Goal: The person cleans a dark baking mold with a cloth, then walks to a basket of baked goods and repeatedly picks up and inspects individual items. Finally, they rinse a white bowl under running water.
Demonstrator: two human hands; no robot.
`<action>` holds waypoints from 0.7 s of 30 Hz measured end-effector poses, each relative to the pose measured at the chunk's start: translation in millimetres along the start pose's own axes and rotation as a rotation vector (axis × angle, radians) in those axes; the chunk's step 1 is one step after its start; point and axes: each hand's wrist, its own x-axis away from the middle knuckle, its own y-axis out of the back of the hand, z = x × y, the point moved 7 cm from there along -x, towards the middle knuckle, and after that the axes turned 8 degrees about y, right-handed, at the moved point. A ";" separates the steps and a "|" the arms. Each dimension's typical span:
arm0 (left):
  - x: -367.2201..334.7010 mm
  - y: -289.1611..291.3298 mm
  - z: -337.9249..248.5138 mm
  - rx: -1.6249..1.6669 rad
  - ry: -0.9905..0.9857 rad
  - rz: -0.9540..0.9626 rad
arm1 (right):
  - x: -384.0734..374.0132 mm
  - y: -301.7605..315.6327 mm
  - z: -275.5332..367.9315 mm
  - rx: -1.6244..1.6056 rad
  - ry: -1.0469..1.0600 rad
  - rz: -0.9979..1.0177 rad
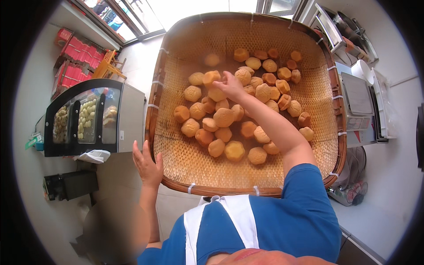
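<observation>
Display case [100, 118] left of basket [229, 179]

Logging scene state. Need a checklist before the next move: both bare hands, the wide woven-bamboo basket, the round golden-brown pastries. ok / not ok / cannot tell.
1. Left hand free: ok; open by the basket's left rim, holding nothing.
2. Right hand at a pastry: ok; fingertips at its right side.
3. Firm grip on that pastry: cannot tell; contact is not clear from this angle.
4. Other pastries around the hand inside the rim: ok.
5. Pastries in a single layer: not ok; some in the middle rest on others.
6. Basket supported from below: cannot tell; underside hidden.
</observation>
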 end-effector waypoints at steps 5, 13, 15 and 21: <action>11.5 -31.2 27.9 0.209 0.198 0.118 | -3.4 25.6 -10.6 1.003 0.263 0.042; 4.5 -24.7 15.9 0.245 0.162 0.128 | 20.7 152.0 -100.9 0.616 -0.135 -0.109; 6.1 -22.7 15.4 0.232 0.144 0.120 | 28.1 147.4 -109.1 0.638 -0.048 -0.055; 6.4 -21.6 20.3 0.288 0.165 0.118 | 57.5 81.1 -77.3 0.818 0.109 0.234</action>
